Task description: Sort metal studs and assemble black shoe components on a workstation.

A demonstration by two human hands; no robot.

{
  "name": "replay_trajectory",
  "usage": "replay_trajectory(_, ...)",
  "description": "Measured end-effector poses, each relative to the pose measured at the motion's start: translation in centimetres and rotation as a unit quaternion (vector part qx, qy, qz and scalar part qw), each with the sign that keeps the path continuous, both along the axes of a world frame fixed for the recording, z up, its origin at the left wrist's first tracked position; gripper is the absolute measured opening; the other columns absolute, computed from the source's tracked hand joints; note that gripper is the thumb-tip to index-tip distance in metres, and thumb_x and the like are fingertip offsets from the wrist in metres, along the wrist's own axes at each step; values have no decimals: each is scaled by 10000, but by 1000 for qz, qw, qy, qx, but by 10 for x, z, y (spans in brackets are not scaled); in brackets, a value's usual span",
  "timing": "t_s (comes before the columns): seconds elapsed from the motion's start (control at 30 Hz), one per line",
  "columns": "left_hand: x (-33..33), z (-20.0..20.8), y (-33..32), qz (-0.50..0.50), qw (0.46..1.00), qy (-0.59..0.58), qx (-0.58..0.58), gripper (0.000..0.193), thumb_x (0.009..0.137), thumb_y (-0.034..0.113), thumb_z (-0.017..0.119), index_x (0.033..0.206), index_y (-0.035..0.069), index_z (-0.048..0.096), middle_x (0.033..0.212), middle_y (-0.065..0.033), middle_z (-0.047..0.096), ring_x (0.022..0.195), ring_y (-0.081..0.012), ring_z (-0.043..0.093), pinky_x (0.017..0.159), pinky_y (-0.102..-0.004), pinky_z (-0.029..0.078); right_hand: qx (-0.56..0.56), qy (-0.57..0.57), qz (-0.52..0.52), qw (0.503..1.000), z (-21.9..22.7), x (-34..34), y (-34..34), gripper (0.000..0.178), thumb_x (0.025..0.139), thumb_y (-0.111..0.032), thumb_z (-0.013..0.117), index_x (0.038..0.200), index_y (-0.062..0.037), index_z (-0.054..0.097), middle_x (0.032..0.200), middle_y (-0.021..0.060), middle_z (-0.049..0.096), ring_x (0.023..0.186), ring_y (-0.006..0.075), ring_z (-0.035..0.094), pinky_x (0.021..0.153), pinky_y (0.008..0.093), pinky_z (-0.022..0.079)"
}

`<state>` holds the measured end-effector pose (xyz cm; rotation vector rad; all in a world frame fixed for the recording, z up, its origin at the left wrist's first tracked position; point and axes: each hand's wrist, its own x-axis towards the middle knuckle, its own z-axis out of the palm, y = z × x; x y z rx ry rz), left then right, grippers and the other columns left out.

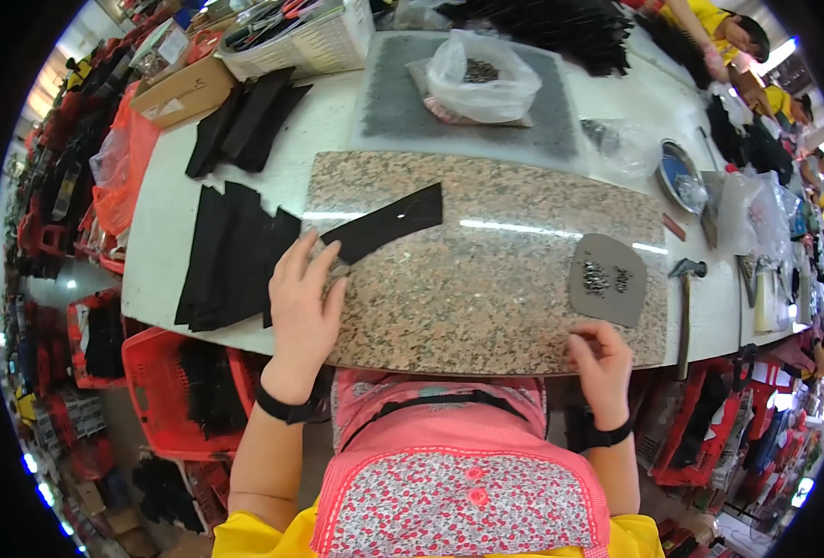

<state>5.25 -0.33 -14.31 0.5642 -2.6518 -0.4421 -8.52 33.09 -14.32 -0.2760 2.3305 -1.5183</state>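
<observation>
Left hand (pixel 302 302) lying flat, fingers spread open, pressing the near end of a black fabric strip (pixel 386 221) onto the speckled granite slab (pixel 486 288); nothing gripped. Strip slanting up and away to the right across the slab, just beside a stack of black fabric pieces (pixel 226 256). Right hand (pixel 602 358) curling at the slab's near edge, fingertips pinched; contents too small to tell. Grey pad (pixel 607 279) carrying small metal parts just beyond; hammer (pixel 686 307) resting to its right.
</observation>
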Motion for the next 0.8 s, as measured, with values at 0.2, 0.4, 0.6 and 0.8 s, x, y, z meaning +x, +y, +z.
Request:
replay_trajectory(0.2, 45, -17, -13, 118, 993, -23, -15, 352, 832, 105, 596, 1174, 28, 562, 1143, -174, 537, 1052, -353, 500, 906, -423, 406, -20, -19, -40, 999, -6, -6, 19, 37, 875, -27, 595, 908, -10, 591, 742, 22, 620, 563, 50, 548, 510, 183, 434)
replay_trajectory(0.4, 30, -23, -17, 209, 974, -58, -61, 362, 803, 90, 615, 1153, 23, 552, 1027, -173, 517, 930, -359, 511, 812, -432, 432, -42, 27, -13, 999, -3, -10, 13, 23, 875, -27, 595, 892, -12, 589, 730, -2, 578, 584, 40, 521, 525, 181, 420)
replay_trajectory(0.6, 33, -30, -42, 149, 987, 9, 66, 302, 731, -7, 619, 1033, -2, 609, 918, -140, 547, 798, -291, 567, 714, -384, 465, -9, 48, -93, 994, 4, -12, 33, 34, 863, -26, 604, 890, -5, 602, 751, -1, 589, 636, 48, 550, 553, 192, 445)
replay_trajectory(0.8, 30, 27, 28, -12, 998, 66, -4, 349, 720, -70, 570, 1050, 12, 652, 867, -128, 551, 780, -295, 546, 700, -353, 456, 57, 207, -157, 964, -6, -42, 58, 61, 834, -5, 623, 892, 10, 622, 740, 35, 592, 646, 77, 552, 592, 222, 452)
